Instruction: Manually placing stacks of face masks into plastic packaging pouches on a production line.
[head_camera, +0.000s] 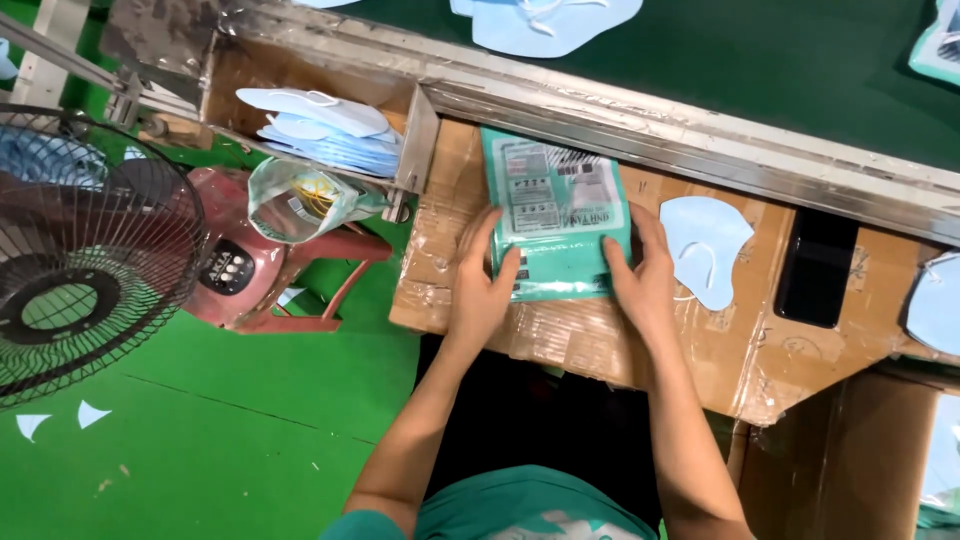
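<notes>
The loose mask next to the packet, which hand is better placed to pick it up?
Probably the right hand. It grips the right edge of the teal packet, and the loose blue mask lies on the cardboard just beyond it. The left hand is across the packet, farther off.

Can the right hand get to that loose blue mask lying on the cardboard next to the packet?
Probably yes. The right hand grips the teal packet, and the blue mask lies just to its right on the cardboard top, with nothing between them. The hand would have to let go first.
</notes>
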